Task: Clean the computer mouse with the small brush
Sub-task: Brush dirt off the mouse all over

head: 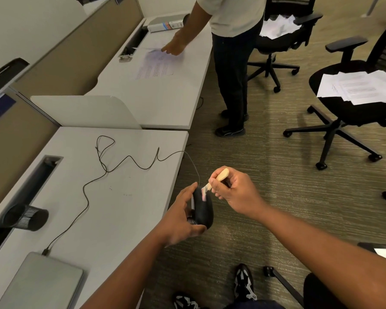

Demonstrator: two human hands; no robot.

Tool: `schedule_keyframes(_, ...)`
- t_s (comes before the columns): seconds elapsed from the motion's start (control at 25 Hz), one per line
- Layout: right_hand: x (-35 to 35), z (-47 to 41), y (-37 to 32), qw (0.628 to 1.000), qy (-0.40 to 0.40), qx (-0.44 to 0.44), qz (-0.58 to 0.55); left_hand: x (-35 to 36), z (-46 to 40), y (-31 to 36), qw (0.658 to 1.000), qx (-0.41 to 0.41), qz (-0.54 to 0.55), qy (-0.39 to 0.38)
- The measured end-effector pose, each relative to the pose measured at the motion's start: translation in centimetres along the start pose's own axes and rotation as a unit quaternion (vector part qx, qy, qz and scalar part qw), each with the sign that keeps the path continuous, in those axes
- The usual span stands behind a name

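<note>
L hand [180, 221] fingers grip black mouse [202, 208] off desk; R hand [236, 190] fingers pinch brush [218, 177], bristles on mouse.

Left of the grip lies a pale grey surface [125, 210] with a cable slot; a second one [165, 94] stands beyond it, behind a white divider [85, 111], with tan partition panels [60, 56] along their far side. Under and right of the grip spreads ribbed olive carpet [265, 152]. Farther right stand black swivel chairs [352, 97], paper sheets [354, 86] on their seats.
</note>
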State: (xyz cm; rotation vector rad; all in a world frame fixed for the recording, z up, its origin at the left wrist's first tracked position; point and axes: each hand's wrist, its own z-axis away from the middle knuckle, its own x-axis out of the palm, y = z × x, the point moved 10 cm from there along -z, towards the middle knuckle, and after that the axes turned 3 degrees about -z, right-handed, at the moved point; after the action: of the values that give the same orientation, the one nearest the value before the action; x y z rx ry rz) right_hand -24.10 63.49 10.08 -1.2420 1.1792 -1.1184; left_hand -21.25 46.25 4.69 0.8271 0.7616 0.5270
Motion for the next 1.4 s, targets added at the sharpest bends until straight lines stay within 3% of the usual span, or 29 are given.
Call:
schedule_keyframes(0.32,-0.8,0.1,1.1,0.994,0.054,-0.040,0.084,0.7,-0.2,-0.6,0.999,-0.010,0.032,-0.029)
schedule_keyframes(0.52,-1.7,-0.5,1.5,0.996,0.071,0.012,-0.044,0.5,-0.4,-0.6,0.999,-0.017,0.028,-0.028)
schedule_keyframes(0.68,-0.4,-0.6,1.2,0.992,0.014,0.055,-0.112,0.4,-0.5,-0.4,0.999,-0.019,0.018,-0.025)
schedule_keyframes(0.96,0.6,-0.3,0.3,1.000,-0.023,-0.002,0.009,0.4,0.0,0.3,1.000,-0.010,0.009,-0.021)
schedule_keyframes(1.4,-0.7,-0.2,1.7,0.990,0.013,-0.039,0.137,1.1,0.5,-0.2,0.999,-0.018,0.024,-0.034)
